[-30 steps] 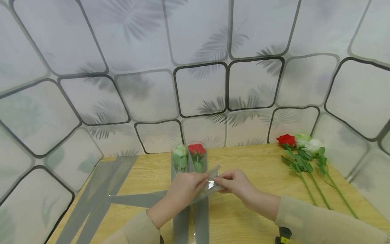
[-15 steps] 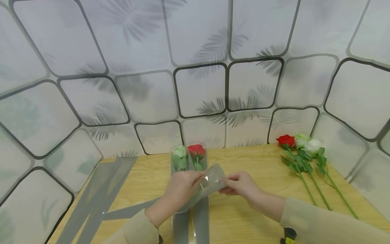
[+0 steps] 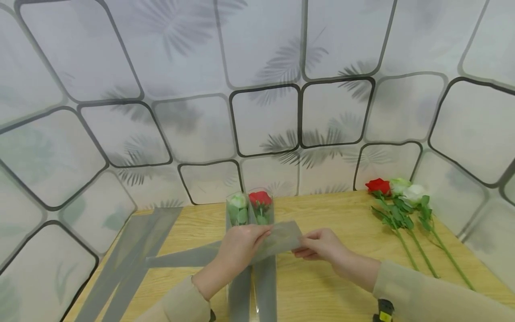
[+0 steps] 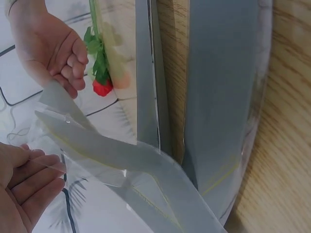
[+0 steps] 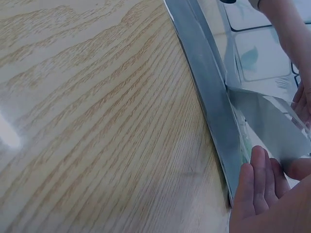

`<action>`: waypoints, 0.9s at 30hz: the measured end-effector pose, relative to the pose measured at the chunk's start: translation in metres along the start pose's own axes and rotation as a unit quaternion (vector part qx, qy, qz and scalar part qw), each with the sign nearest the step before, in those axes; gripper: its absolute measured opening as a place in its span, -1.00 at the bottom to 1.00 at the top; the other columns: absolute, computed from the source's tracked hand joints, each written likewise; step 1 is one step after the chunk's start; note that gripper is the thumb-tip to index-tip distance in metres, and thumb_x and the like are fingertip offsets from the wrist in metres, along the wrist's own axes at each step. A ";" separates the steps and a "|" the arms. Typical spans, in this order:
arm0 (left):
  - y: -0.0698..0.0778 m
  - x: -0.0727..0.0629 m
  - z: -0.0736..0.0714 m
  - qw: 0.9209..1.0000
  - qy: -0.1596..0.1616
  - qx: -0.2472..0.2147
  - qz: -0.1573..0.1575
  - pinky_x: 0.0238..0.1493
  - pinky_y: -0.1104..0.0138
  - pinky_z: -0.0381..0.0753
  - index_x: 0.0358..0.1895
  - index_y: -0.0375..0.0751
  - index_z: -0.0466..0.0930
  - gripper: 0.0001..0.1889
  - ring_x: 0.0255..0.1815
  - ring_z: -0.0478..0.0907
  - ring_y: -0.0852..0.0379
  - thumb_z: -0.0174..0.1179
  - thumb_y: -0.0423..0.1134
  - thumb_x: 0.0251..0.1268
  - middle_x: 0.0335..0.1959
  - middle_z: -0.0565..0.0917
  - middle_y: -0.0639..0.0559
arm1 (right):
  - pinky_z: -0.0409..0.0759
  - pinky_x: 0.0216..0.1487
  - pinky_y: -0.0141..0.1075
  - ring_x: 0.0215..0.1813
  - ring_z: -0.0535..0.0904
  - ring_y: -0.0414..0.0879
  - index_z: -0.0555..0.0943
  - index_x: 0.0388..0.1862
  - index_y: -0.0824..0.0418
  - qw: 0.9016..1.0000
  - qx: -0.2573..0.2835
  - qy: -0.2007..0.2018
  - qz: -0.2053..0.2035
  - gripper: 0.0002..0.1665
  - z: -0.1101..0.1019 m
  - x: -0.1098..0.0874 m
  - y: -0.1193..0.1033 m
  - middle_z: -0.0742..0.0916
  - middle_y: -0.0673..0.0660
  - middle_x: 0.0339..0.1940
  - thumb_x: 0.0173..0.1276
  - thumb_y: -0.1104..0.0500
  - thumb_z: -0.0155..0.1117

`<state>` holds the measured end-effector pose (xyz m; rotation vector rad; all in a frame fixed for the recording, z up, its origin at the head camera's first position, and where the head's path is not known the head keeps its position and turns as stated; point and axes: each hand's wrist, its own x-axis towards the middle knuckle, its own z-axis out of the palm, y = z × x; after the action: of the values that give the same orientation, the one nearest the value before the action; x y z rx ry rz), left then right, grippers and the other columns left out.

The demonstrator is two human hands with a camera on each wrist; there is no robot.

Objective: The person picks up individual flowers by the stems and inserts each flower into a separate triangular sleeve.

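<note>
Evidently holding a sleeve [image 3: 281, 237] just above the filled sleeves [image 3: 265, 290] on the surface [image 3: 334, 295]: pinching partway along with the left grip [image 3: 240, 246] and at the right end with the right grip [image 3: 326, 247]. Stretching its long axis leftward, past the left grip, to a tip at the edge of the spare sleeves [image 3: 138, 243]. Nearer to the loose roses [image 3: 413, 193] with the right grip than with the left, though well apart. Showing no brand, label or writing that can be read; possibly lettered on the black device [image 3: 385, 306], but too small to tell.
</note>
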<state>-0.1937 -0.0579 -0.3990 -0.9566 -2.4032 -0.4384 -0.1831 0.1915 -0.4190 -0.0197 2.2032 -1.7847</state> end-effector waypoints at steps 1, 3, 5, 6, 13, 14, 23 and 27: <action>0.000 0.000 0.000 1.000 0.002 0.003 0.001 -0.25 0.28 0.82 -0.03 -0.12 0.86 -0.82 -0.25 0.87 0.11 0.40 -0.19 0.41 -0.18 0.90 -0.01 | 0.85 -0.11 -0.22 -0.30 0.85 -0.19 0.71 0.04 0.56 1.000 -0.002 -0.002 0.000 -0.64 -0.001 0.001 0.001 0.89 0.32 -0.22 0.60 0.24 0.21; 0.001 0.001 0.000 1.000 0.005 0.007 0.003 -0.27 0.28 0.82 -0.05 -0.11 0.87 -0.83 -0.26 0.87 0.12 0.40 -0.19 0.41 -0.20 0.90 0.00 | 0.85 -0.11 -0.23 -0.31 0.85 -0.21 0.72 0.03 0.56 1.000 -0.003 -0.007 -0.001 -0.65 -0.003 0.001 0.003 0.89 0.31 -0.22 0.61 0.23 0.21; 0.001 0.001 0.000 1.000 0.005 0.010 0.003 -0.28 0.28 0.81 -0.08 -0.10 0.87 -0.84 -0.27 0.87 0.12 0.40 -0.18 0.41 -0.22 0.90 0.01 | 0.84 -0.12 -0.25 -0.31 0.84 -0.23 0.72 0.02 0.56 1.000 -0.005 -0.010 -0.002 -0.65 -0.004 0.002 0.004 0.89 0.30 -0.22 0.60 0.23 0.23; 0.002 0.001 0.000 1.000 0.005 0.011 0.002 -0.29 0.28 0.81 -0.09 -0.11 0.87 -0.85 -0.29 0.87 0.12 0.40 -0.18 0.41 -0.23 0.90 0.01 | 0.84 -0.12 -0.26 -0.32 0.83 -0.24 0.72 0.02 0.56 1.000 -0.006 -0.012 -0.002 -0.65 -0.005 0.001 0.004 0.89 0.29 -0.23 0.60 0.23 0.23; 0.003 0.000 0.000 1.000 0.007 0.020 0.006 -0.35 0.31 0.79 -0.18 -0.10 0.87 -0.90 -0.35 0.86 0.15 0.42 -0.18 0.40 -0.30 0.90 0.04 | 0.83 -0.16 -0.31 -0.33 0.83 -0.25 0.72 0.02 0.56 1.000 -0.006 -0.011 -0.003 -0.65 -0.006 0.000 0.003 0.90 0.26 -0.26 0.57 0.24 0.26; 0.003 0.000 0.000 1.000 0.008 0.020 0.007 -0.34 0.31 0.80 -0.19 -0.09 0.87 -0.90 -0.35 0.85 0.15 0.42 -0.18 0.40 -0.30 0.90 0.04 | 0.83 -0.16 -0.31 -0.33 0.83 -0.25 0.73 0.02 0.56 1.000 -0.006 -0.009 -0.003 -0.66 -0.006 0.000 0.004 0.90 0.25 -0.26 0.57 0.24 0.26; 0.001 -0.002 0.002 0.999 0.006 0.027 0.017 -0.32 0.35 0.80 -0.19 -0.13 0.86 -0.93 -0.34 0.85 0.18 0.44 -0.24 0.38 -0.28 0.90 0.04 | 0.83 -0.12 -0.29 -0.32 0.81 -0.26 0.73 0.04 0.54 1.000 -0.011 0.008 0.006 -0.66 -0.015 0.000 0.006 0.90 0.16 -0.26 0.54 0.23 0.32; 0.001 -0.003 0.003 1.000 0.007 0.025 0.016 -0.32 0.35 0.80 -0.20 -0.14 0.85 -0.93 -0.34 0.85 0.18 0.44 -0.25 0.37 -0.28 0.90 0.03 | 0.83 -0.11 -0.29 -0.30 0.82 -0.26 0.71 0.07 0.57 1.000 -0.021 0.022 0.003 -0.64 -0.026 0.003 0.008 0.90 0.12 -0.26 0.56 0.23 0.31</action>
<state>-0.1923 -0.0577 -0.4028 -0.9655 -2.3728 -0.3709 -0.1911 0.2169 -0.4228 0.0171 2.2674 -1.7522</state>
